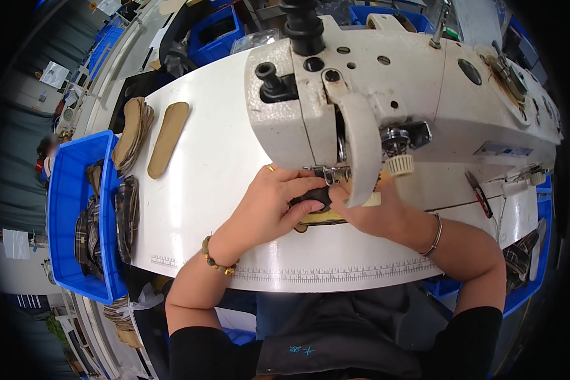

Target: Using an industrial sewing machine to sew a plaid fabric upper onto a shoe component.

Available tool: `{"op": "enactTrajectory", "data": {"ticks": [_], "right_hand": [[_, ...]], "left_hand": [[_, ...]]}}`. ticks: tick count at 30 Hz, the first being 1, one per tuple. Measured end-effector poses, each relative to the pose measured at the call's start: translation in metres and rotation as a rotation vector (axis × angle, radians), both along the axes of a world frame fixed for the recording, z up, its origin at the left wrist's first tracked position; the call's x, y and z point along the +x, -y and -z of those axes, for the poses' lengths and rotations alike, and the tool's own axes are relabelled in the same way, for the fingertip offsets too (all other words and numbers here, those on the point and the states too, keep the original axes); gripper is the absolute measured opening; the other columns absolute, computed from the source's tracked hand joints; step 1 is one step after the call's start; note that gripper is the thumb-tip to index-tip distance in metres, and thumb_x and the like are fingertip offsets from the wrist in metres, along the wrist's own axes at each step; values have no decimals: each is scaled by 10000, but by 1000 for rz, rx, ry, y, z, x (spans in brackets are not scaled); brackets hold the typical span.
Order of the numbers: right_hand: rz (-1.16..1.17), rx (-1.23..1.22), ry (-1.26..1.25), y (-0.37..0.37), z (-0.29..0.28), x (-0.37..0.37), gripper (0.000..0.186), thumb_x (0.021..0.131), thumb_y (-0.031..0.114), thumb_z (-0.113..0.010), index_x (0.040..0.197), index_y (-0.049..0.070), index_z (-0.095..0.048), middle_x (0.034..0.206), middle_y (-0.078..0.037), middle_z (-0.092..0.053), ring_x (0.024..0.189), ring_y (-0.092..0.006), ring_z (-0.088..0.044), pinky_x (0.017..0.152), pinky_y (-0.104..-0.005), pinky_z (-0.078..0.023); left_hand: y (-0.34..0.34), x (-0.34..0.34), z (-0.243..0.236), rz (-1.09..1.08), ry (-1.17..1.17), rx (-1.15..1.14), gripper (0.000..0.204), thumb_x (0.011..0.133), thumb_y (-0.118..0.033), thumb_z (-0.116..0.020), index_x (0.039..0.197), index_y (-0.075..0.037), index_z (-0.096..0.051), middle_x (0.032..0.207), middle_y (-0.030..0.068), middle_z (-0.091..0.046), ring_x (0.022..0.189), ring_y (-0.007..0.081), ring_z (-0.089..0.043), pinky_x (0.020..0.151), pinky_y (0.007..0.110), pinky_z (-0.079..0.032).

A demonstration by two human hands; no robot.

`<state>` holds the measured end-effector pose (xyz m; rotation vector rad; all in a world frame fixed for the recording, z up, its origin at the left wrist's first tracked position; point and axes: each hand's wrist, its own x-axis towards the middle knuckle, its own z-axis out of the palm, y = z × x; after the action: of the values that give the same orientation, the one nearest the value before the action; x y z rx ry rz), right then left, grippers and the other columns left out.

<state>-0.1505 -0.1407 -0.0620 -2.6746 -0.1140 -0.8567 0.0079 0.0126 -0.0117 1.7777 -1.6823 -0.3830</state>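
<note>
Under the presser foot (334,175) of a white sewing machine (418,82) lies a small workpiece of dark fabric (313,200) with a yellow part (324,218) along its near side. From the left, my left hand (273,204) pinches the dark fabric between thumb and fingers, close to the needle area. My right hand (381,208) is curled on the other side of the same workpiece, its fingertips beside the presser foot. Part of the piece and some right fingers are hidden behind the machine's curved white guard (361,145). The workpiece's exact kind cannot be made out.
Brown insole-shaped pieces, one single (168,140) and one stack (133,134), lie at the table's left. Beside them are folded plaid pieces (127,215) and a blue bin (60,215) holding more plaid fabric. Small red-and-black snips (479,195) lie right of my right hand.
</note>
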Motion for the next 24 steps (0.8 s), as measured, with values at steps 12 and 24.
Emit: {"op": "enactTrajectory", "data": {"ticks": [12, 24], "right_hand": [[-37, -324, 10, -27, -21, -26, 143, 717, 78, -636, 826, -15, -643, 538, -22, -524, 424, -138, -521, 394, -291, -380], [-43, -156, -202, -29, -22, -26, 115, 730, 77, -615, 792, -20, -626, 482, -53, -538, 411, -178, -574, 370, -345, -418]], "left_hand": [[6, 13, 13, 93, 164, -62, 239, 749, -173, -799, 964, -73, -767, 905, 94, -732, 781, 268, -690, 674, 348, -548], [9, 7, 14, 114, 226, -170, 271, 657, -109, -844, 923, -97, -789, 816, 55, -676, 725, 231, -661, 639, 344, -540]]}}
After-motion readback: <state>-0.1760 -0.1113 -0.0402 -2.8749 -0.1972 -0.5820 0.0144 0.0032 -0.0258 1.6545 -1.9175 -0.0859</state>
